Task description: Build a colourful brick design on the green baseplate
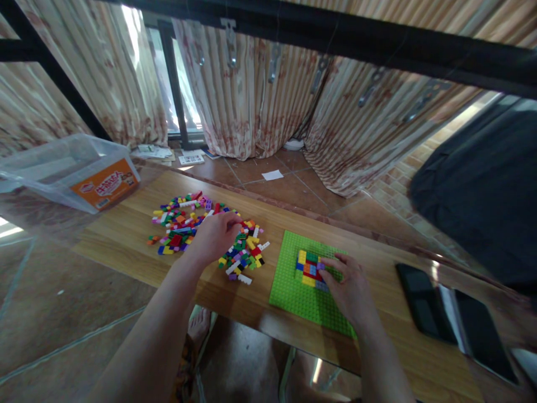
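Several loose toy bricks of many colours lie spread in a pile on the left half of the wooden table. Over the right part of that pile is my left hand, its fingers drawn together; whatever they hold, if anything, is hidden. To the right lies a green baseplate with a flat block of coloured bricks built on it. My right hand reaches over the baseplate, thumb and index finger closed at a small purple brick on the right edge of that block.
A clear plastic bin with an orange label stands at the far left. Two dark phone-like or tablet-like devices, one black slab and another slab, lie at the table's right end. A black metal bar crosses overhead before the curtains.
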Demonstrator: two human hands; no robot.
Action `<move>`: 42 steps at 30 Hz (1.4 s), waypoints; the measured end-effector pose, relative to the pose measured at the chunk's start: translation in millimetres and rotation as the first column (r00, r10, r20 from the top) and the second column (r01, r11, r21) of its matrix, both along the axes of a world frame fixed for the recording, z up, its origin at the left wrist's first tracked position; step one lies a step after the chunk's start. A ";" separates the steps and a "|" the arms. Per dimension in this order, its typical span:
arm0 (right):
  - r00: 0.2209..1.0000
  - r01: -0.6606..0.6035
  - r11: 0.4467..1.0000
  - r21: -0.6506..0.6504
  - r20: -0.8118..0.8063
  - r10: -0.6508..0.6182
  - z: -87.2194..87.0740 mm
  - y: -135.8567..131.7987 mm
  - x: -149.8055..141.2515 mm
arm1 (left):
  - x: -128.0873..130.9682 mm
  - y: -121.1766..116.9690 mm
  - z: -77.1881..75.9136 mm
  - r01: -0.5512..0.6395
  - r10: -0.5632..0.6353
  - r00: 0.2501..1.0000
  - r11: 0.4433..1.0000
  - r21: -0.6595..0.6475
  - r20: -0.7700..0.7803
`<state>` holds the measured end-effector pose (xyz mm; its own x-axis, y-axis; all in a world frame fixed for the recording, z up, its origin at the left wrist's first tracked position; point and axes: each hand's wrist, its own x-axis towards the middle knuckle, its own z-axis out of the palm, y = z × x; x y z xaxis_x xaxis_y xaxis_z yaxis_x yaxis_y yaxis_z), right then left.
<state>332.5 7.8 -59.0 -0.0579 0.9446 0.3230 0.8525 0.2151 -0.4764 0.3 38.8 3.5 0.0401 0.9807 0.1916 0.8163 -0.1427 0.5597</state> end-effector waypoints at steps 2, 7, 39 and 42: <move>1.000 0.013 1.000 -0.003 -0.015 -0.013 0.9 0.1 -1.4 | -0.5 -0.1 -0.1 -0.002 0.002 1.000 1.000 -0.006 0.005; 0.985 0.120 0.992 -0.024 -0.123 -0.122 -1.6 5.0 -3.6 | -1.2 -0.2 -1.5 0.003 -0.003 1.000 1.000 -0.009 0.000; 0.968 0.213 0.972 -0.101 -0.112 -0.224 -25.3 15.3 -10.8 | -3.6 -4.0 -1.7 -0.001 0.001 1.000 1.000 0.006 0.014; 0.957 0.192 0.977 -0.091 -0.202 -0.207 -20.8 14.9 -8.1 | -4.9 -5.2 -0.2 0.015 -0.016 1.000 1.000 0.003 0.021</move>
